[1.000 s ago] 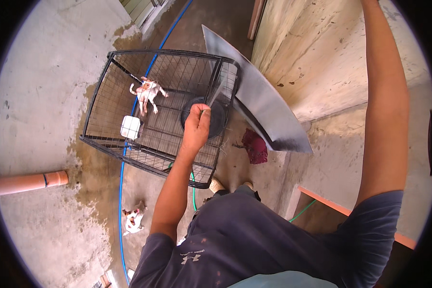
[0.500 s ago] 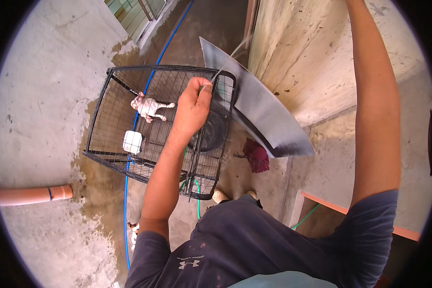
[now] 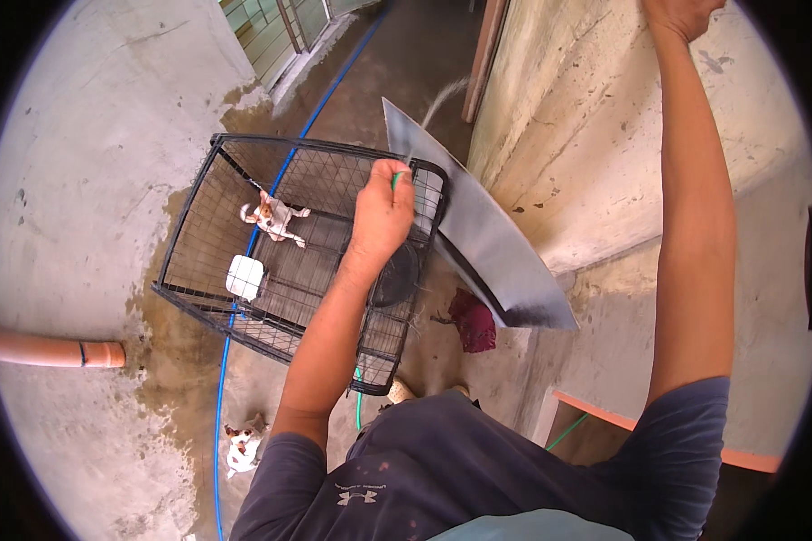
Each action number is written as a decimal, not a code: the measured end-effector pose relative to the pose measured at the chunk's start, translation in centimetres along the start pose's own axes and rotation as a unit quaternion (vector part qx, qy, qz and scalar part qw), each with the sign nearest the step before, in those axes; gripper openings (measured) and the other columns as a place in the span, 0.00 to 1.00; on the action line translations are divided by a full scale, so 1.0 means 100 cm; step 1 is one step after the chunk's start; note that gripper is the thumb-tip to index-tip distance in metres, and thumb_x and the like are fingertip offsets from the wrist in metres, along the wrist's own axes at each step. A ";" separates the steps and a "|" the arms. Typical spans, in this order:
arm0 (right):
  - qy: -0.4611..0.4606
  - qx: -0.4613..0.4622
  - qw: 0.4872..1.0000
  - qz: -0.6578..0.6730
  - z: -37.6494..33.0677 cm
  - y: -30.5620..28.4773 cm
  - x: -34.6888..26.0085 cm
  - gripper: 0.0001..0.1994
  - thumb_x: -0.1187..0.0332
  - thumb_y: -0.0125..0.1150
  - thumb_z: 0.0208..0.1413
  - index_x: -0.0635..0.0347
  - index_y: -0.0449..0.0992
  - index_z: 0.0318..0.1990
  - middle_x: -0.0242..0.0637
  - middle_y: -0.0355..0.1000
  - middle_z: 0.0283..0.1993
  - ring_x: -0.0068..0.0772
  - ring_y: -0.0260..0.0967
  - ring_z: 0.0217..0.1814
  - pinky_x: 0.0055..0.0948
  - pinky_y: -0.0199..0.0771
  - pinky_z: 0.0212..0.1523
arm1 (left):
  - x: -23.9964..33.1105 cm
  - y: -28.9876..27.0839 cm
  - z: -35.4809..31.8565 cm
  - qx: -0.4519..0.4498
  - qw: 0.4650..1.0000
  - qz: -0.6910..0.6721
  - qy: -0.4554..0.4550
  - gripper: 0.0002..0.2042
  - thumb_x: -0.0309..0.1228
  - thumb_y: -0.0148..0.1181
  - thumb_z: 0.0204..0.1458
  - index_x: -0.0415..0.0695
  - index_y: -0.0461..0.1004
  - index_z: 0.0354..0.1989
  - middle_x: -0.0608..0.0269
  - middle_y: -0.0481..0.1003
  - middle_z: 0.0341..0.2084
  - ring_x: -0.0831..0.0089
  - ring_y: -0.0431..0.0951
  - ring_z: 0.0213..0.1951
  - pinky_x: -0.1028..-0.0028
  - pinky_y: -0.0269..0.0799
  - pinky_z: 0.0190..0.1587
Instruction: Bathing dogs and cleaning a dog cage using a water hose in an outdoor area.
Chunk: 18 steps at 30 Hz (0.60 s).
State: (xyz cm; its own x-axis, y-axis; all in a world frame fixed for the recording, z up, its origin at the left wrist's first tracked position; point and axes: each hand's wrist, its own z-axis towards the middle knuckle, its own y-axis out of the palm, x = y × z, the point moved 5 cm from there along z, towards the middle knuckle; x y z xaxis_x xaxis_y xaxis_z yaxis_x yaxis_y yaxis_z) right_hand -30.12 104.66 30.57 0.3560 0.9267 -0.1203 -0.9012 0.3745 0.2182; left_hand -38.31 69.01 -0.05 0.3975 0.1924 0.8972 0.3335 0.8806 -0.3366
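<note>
My left hand (image 3: 383, 212) is closed around the end of a green hose (image 3: 395, 180), over the wire cage. A thin spray of water (image 3: 444, 96) leaves it toward the far wet floor. Below my hand stands the black wire cage (image 3: 209, 243). Inside it a white and brown puppy (image 3: 278, 219) is upright by the far left side, near a white container (image 3: 244, 278). A round black basin (image 3: 397, 275) shows behind my wrist. My right hand (image 3: 681, 16) is raised high beside the concrete wall; the picture's edge cuts off most of its fingers.
A bent grey sheet (image 3: 496, 225) leans between cage and wall (image 3: 595, 117). A maroon cloth (image 3: 472, 322) lies near my feet. A blue hose (image 3: 323, 99) crosses the floor. A second puppy (image 3: 242, 448) is at lower left, below an orange pipe (image 3: 59, 350).
The puppy in the cage now turns its head toward me. The second puppy has come further into view. My left hand still grips the hose; the water spray now shows more clearly.
</note>
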 end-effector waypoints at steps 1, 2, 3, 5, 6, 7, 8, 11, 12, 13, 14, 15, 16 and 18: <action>-0.001 -0.002 1.000 -0.007 0.000 0.000 -0.001 0.33 0.51 0.51 0.59 0.57 0.54 0.67 0.54 0.44 0.71 0.54 0.45 0.72 0.40 0.55 0.66 | -0.001 -0.008 0.003 0.014 1.000 -0.002 0.004 0.08 0.31 0.49 0.60 0.39 0.67 0.39 0.52 0.74 0.22 0.62 0.77 0.26 0.66 0.71 0.33; -0.003 -0.004 1.000 -0.015 0.001 -0.001 -0.001 0.32 0.51 0.51 0.59 0.57 0.54 0.67 0.54 0.45 0.71 0.54 0.45 0.72 0.40 0.56 0.66 | -0.002 -0.013 0.006 0.018 1.000 -0.002 0.005 0.08 0.31 0.49 0.60 0.39 0.67 0.39 0.52 0.74 0.22 0.62 0.77 0.26 0.66 0.71 0.33; -0.002 -0.002 1.000 -0.011 0.001 -0.001 -0.001 0.32 0.51 0.51 0.59 0.57 0.54 0.67 0.54 0.45 0.71 0.54 0.45 0.72 0.40 0.56 0.66 | -0.004 -0.020 0.008 0.036 0.999 0.007 0.001 0.08 0.31 0.49 0.60 0.39 0.67 0.39 0.53 0.73 0.22 0.63 0.76 0.25 0.66 0.71 0.32; -0.004 -0.003 1.000 -0.019 0.001 -0.001 -0.002 0.32 0.52 0.50 0.60 0.57 0.54 0.67 0.53 0.45 0.71 0.53 0.46 0.72 0.40 0.56 0.66 | -0.003 -0.030 0.009 0.057 0.998 0.008 -0.017 0.08 0.31 0.49 0.60 0.39 0.67 0.39 0.56 0.72 0.21 0.66 0.74 0.24 0.67 0.70 0.31; -0.002 -0.001 1.000 -0.016 0.001 -0.002 -0.002 0.32 0.52 0.50 0.60 0.57 0.54 0.67 0.53 0.45 0.71 0.53 0.46 0.72 0.40 0.56 0.66 | -0.004 -0.033 0.009 0.061 0.998 0.010 -0.016 0.08 0.31 0.49 0.60 0.39 0.67 0.39 0.56 0.72 0.21 0.66 0.74 0.24 0.67 0.70 0.31; -0.004 -0.001 1.000 -0.012 0.000 -0.002 -0.002 0.32 0.52 0.50 0.60 0.56 0.54 0.67 0.53 0.45 0.71 0.53 0.45 0.72 0.40 0.56 0.66 | -0.007 -0.034 0.009 0.063 0.998 0.008 -0.017 0.08 0.31 0.49 0.60 0.39 0.67 0.39 0.56 0.72 0.20 0.66 0.74 0.24 0.67 0.70 0.31; -0.007 0.000 1.000 -0.008 0.001 -0.001 -0.001 0.32 0.52 0.50 0.60 0.56 0.54 0.67 0.53 0.45 0.71 0.53 0.45 0.72 0.41 0.56 0.66 | -0.009 -0.034 0.011 0.065 0.998 0.004 -0.017 0.08 0.32 0.49 0.60 0.39 0.67 0.39 0.56 0.72 0.20 0.66 0.74 0.24 0.67 0.70 0.31; -0.001 0.021 0.999 -0.044 -0.001 0.003 0.003 0.31 0.53 0.51 0.59 0.57 0.55 0.67 0.53 0.45 0.71 0.53 0.46 0.72 0.40 0.57 0.65 | -0.010 -0.036 0.009 0.073 0.997 -0.003 -0.016 0.08 0.32 0.49 0.60 0.39 0.67 0.40 0.56 0.72 0.21 0.67 0.74 0.24 0.67 0.70 0.32; 0.000 0.024 0.999 -0.038 0.002 0.000 0.000 0.31 0.53 0.51 0.59 0.57 0.55 0.67 0.53 0.45 0.71 0.53 0.46 0.72 0.40 0.57 0.65 | -0.011 -0.040 0.008 0.079 0.997 -0.002 -0.014 0.08 0.32 0.49 0.60 0.39 0.67 0.40 0.56 0.72 0.21 0.67 0.74 0.24 0.67 0.70 0.32; 0.013 -0.045 0.999 -0.014 0.006 0.001 0.001 0.34 0.51 0.46 0.62 0.62 0.47 0.68 0.58 0.34 0.72 0.64 0.39 0.72 0.48 0.59 0.64 | -0.011 -0.046 0.008 0.092 0.996 0.005 -0.017 0.09 0.32 0.49 0.60 0.39 0.67 0.40 0.57 0.72 0.21 0.67 0.74 0.24 0.67 0.70 0.32; 0.025 -0.115 0.993 0.009 0.006 0.002 0.000 0.37 0.50 0.41 0.65 0.67 0.39 0.70 0.62 0.22 0.73 0.75 0.31 0.72 0.55 0.61 0.63 | -0.014 -0.048 0.008 0.104 0.994 0.012 -0.021 0.09 0.32 0.49 0.60 0.39 0.67 0.40 0.57 0.72 0.21 0.67 0.73 0.24 0.67 0.70 0.32; 0.025 -0.113 0.993 0.013 0.007 0.002 0.000 0.37 0.50 0.41 0.65 0.67 0.39 0.70 0.62 0.22 0.73 0.75 0.31 0.72 0.55 0.61 0.63 | -0.019 -0.051 0.009 0.108 0.994 0.013 -0.019 0.09 0.32 0.49 0.60 0.39 0.67 0.40 0.57 0.72 0.21 0.67 0.73 0.24 0.67 0.70 0.32; 0.020 -0.107 0.994 0.020 0.006 0.002 0.000 0.37 0.49 0.41 0.65 0.68 0.40 0.69 0.63 0.23 0.73 0.75 0.32 0.72 0.57 0.62 0.61 | -0.028 -0.056 0.010 0.127 0.992 0.013 -0.020 0.09 0.32 0.49 0.60 0.39 0.67 0.40 0.57 0.72 0.21 0.68 0.73 0.24 0.67 0.70 0.32; 0.016 -0.098 0.995 0.031 0.006 0.001 -0.003 0.37 0.48 0.41 0.64 0.69 0.41 0.69 0.63 0.23 0.73 0.76 0.33 0.71 0.58 0.62 0.60 | -0.039 -0.068 0.011 0.151 0.988 0.015 -0.018 0.09 0.32 0.49 0.60 0.39 0.68 0.40 0.57 0.72 0.20 0.68 0.73 0.24 0.68 0.70 0.32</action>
State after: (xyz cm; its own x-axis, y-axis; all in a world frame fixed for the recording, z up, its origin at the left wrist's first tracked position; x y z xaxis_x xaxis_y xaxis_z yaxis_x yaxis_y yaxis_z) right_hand -30.15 104.41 31.16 0.2927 0.9454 -0.1432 -0.9533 0.3003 0.0336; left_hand -43.11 62.76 -0.93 0.3699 0.2302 0.9001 0.0504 0.9624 -0.2669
